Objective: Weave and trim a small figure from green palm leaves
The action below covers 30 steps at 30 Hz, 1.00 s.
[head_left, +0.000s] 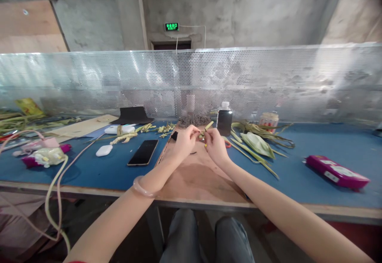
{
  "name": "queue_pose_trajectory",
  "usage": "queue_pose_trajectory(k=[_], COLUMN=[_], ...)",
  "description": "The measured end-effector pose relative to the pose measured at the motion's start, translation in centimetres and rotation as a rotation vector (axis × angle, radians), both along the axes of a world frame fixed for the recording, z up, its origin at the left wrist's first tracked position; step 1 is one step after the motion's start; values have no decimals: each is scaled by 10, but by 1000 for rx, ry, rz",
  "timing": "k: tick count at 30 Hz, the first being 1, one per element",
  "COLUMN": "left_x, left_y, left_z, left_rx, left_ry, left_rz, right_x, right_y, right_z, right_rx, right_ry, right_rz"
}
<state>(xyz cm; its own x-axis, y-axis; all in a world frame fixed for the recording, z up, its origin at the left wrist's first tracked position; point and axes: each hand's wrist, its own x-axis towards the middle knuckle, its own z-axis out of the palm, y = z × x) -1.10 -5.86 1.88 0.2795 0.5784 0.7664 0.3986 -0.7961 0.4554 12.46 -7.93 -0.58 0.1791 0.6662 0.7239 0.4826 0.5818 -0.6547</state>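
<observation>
A person's left hand (185,139) and right hand (215,145) meet over the middle of a workbench. The fingertips of both are pinched closed on a narrow leaf strip (206,128), pale yellow-green and partly folded, with one end poking up and to the right. The strip is held just above the far end of a brown board (193,177) (worn and stained in the centre) that lies on the blue table (313,151). A pale bracelet (142,188) circles the left wrist.

Left of the board lie a dark phone (143,152) and a white earbud case (104,150). To its right sits a loose heap of green leaves (257,143), and farther out, near the front edge, a pink packet (337,171). A dark bottle (224,121) stands just behind the hands.

A perforated metal screen (268,84) closes off the table's far side, with grey concrete walls and a green exit sign (171,26) beyond. The board's near half gives the forearms open room, and blue surface shows between the leaves and the packet. The table's front edge runs just above the person's knees.
</observation>
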Motion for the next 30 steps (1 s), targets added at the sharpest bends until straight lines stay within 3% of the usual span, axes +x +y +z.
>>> queue_pose_trajectory(k=[8, 14, 20, 30], left_x=[6, 6, 7, 5], left_y=[10, 5, 3, 2], left_z=[-7, -2, 0, 6], left_rx=[-335, -329, -529, -528], left_ry=[-262, -344, -455, -479], left_rz=[-297, -246, -401, -389], right_x=[3, 4, 6, 7], right_y=[-5, -5, -6, -2], right_z=[0, 1, 2, -4], right_rx=[61, 80, 56, 90], right_ry=[-118, -173, -181, -223], right_rz=[-52, -90, -110, -38])
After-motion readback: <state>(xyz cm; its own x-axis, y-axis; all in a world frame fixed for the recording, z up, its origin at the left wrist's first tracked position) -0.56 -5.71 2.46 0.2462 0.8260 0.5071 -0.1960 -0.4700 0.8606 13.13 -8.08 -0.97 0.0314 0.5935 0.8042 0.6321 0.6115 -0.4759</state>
